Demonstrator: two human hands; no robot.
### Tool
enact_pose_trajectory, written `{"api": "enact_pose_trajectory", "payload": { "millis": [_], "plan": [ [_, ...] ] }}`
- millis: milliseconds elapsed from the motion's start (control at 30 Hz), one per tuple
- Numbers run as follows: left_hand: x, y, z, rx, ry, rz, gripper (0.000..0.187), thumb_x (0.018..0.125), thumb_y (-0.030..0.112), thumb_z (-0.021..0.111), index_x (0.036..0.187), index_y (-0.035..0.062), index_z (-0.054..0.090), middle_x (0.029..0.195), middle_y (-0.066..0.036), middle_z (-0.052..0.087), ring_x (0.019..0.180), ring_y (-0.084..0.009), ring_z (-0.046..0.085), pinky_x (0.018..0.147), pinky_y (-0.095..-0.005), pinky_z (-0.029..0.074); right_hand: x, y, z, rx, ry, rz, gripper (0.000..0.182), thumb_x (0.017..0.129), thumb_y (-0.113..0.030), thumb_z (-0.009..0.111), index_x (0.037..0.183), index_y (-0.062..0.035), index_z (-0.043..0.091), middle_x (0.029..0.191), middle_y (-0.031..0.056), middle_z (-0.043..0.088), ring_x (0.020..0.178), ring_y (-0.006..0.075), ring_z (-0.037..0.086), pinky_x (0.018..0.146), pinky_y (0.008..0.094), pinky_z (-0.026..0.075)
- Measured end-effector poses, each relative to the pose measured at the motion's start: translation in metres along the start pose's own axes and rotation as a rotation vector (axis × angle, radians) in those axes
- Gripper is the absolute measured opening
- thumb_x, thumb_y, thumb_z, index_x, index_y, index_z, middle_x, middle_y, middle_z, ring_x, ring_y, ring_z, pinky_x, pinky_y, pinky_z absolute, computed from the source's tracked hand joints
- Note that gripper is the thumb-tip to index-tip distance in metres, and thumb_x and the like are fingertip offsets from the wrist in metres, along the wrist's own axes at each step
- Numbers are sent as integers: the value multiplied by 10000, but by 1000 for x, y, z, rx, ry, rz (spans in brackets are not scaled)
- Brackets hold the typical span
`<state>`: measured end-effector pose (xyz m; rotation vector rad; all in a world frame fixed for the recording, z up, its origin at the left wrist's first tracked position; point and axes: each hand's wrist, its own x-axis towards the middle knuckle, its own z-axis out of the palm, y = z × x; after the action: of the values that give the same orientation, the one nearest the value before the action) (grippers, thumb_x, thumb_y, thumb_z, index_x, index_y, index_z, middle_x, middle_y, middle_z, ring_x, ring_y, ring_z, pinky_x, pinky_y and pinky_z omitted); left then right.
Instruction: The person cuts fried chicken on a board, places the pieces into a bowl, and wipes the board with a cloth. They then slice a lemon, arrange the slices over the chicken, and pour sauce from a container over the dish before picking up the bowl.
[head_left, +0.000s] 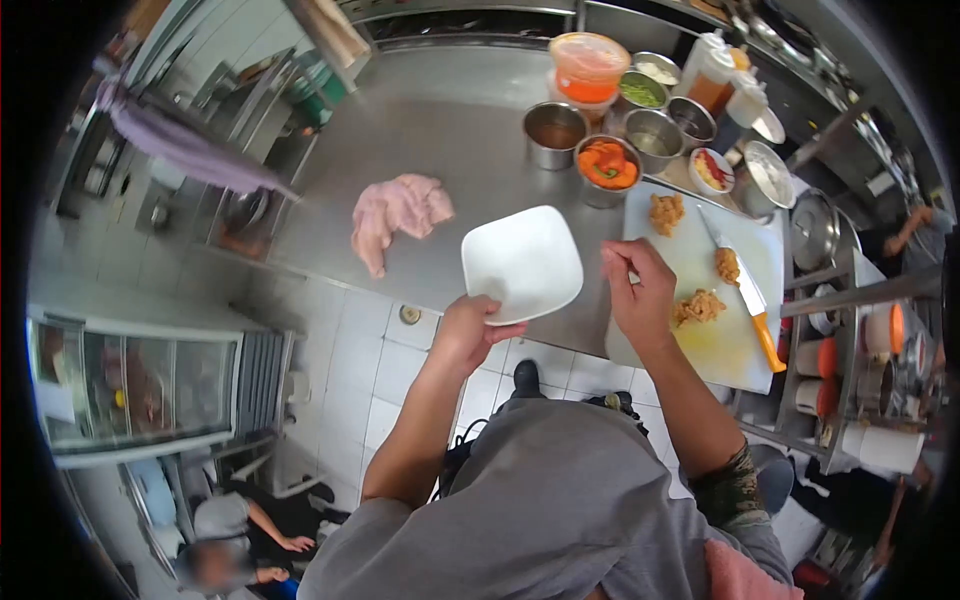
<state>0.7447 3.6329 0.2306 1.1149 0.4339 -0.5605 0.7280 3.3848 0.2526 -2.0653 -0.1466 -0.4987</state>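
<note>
My left hand grips the near rim of a white square bowl, thumb on the inside edge. The bowl looks bare inside and is held over the steel counter's front edge. To its right, my right hand is raised with the fingers pinched together; whatever they may hold is hidden. Beside that hand lies a white cutting board with small piles of chopped brownish meat and an orange-handled knife. Some of the meat sits against the blade. Raw pale chicken rests on the counter to the left.
Steel pots, one with orange peppers, stand behind the board with a lidded orange tub and squeeze bottles. A glass-door fridge is at left. Other people are at lower left and far right.
</note>
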Motion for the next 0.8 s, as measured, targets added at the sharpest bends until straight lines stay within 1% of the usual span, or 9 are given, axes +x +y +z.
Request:
{"api": "enact_pose_trajectory", "payload": {
  "millis": [33,133,233,267,400,567,633,700,800],
  "plan": [
    [1,-2,3,95,42,40,470,966,87,491,1309,-227,416,1227,-316,608,1058,-386,702,832,-446,656,-8,3,-7,47,31,135,175,930,-19,651,1089,-69,704,1015,95,719,801,313,713,691,400,575],
    [21,-8,12,310,-42,107,519,952,123,521,1354,-197,443,1277,-297,609,1086,-383,696,809,-440,665,-47,-10,-26,-306,-445,192,195,957,-18,597,1136,-58,662,1100,143,721,882,323,724,794,430,580],
    [58,-27,15,448,-110,148,449,941,103,500,1304,-157,544,1222,-281,646,1067,-366,706,776,-413,667,-91,19,-78,-125,-186,497,202,977,-50,587,1173,-64,633,1185,179,701,991,335,712,899,448,558],
    [68,-30,18,511,-113,153,440,942,106,505,1294,-154,555,1204,-275,655,1053,-357,712,765,-407,667,-94,41,-111,-440,-41,245,400,931,-34,608,1329,-56,579,1227,166,684,946,294,693,835,351,555],
    [108,-45,20,661,-96,217,420,958,160,565,1252,-139,599,1103,-232,702,956,-310,736,713,-375,658,-101,95,-220,-835,71,477,413,879,-121,705,1273,-52,606,1149,213,649,1075,422,625,920,511,517],
    [119,-30,13,867,150,315,460,961,288,665,1234,-81,630,983,-184,718,840,-303,717,677,-417,603,-126,152,-248,-864,51,557,425,837,-118,723,1243,-44,619,1135,200,660,1063,415,633,905,508,525],
    [139,2,-38,1283,404,925,463,946,333,697,1250,-12,647,1053,-214,700,913,-362,684,787,-480,561,-127,162,-251,-829,44,552,416,836,-121,719,1234,-43,625,1120,190,665,1056,411,642,897,504,532],
    [143,53,-44,1281,625,1115,461,950,388,664,1256,43,658,1200,-252,659,1091,-423,632,962,-562,498,-133,166,-261,-805,29,570,401,840,-123,713,1224,-42,627,1114,183,664,1044,410,649,887,502,539],
    [199,79,-88,1755,860,983,556,949,527,587,1245,64,675,1251,-198,681,1176,-409,626,1030,-543,465,-136,167,-276,-792,24,570,378,853,-128,708,1211,-43,619,1127,180,647,1024,412,656,866,508,545]
  ]
}}
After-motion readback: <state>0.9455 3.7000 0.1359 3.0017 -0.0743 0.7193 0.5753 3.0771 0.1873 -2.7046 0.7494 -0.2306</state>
